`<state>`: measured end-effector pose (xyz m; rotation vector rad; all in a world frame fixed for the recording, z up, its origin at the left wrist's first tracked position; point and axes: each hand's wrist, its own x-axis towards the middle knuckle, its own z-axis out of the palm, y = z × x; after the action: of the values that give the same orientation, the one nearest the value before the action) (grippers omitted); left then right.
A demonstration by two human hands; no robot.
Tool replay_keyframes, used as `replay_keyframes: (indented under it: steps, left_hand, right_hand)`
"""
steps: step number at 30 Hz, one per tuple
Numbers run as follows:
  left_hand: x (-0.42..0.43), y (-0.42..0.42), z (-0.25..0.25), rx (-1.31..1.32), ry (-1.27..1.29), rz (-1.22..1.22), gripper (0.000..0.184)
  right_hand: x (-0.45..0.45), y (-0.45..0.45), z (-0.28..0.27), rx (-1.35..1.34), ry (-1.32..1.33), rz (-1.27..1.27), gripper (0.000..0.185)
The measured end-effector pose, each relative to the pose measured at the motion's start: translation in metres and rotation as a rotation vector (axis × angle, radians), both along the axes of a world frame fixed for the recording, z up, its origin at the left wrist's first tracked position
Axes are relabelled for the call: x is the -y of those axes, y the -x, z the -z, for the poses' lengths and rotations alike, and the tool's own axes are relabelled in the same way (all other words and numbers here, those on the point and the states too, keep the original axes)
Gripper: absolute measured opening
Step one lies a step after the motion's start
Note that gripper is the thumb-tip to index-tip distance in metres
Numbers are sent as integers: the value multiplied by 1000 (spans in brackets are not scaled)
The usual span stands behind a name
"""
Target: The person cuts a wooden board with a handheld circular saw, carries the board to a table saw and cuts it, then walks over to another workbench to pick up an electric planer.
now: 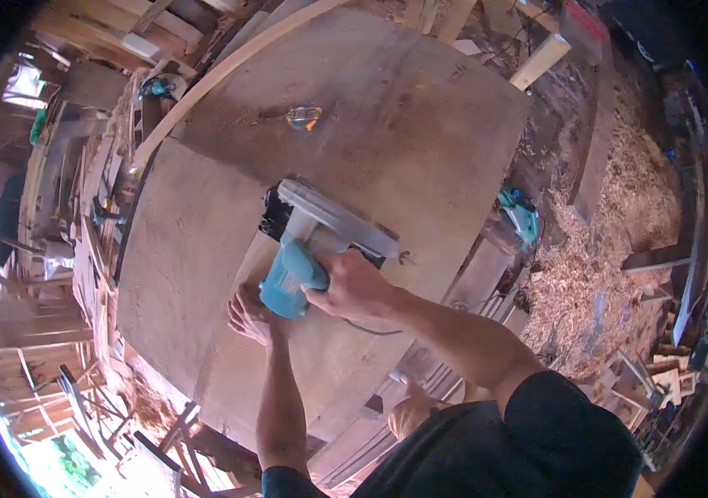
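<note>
A teal circular saw (291, 274) with a grey metal guard rests on a large brown wooden panel (179, 207). My right hand (354, 286) is wrapped round the saw's rear handle. Beside the teal motor housing, on its left, is my left hand (256, 315), its fingers bent at a board edge on the panel; what they hold, if anything, is hidden. Dark material shows at the saw's front left. Behind my right hand, a thin cord runs over the panel. An orange and clear object, like glasses (304, 118), lies farther up the panel.
A teal power tool (520, 217) sits right of the panel, and another (157, 86) stands at the upper left. Wood shavings (619, 249) cover the floor at right. A curved wooden strip (229, 68) borders the panel. Near my body a foot (412, 407) shows.
</note>
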<state>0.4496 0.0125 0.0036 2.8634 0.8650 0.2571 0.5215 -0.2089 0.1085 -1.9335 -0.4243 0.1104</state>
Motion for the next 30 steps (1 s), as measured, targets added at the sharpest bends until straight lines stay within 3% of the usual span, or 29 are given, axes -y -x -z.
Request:
replay_keyframes:
  steps: [7,17,22,23,30]
  left_hand:
    - [4,-1,1,57,-76,5,56]
    - [-8,3,17,81,-78,-26,54]
    - [0,4,-7,42,44,-66,49]
    - [2,-5,-5,61,60,-60,49]
    - [5,-1,-9,0,36,-94,51]
  right_hand:
    - [-12,-16,-5,-119,-53,-12,21]
    - [-50,-52,4,29,-124,-7,21]
    - [-88,-94,-8,24,-53,-4,21]
    - [-83,-93,-8,56,-144,-5,24]
    - [67,-58,-104,21,175,-14,38]
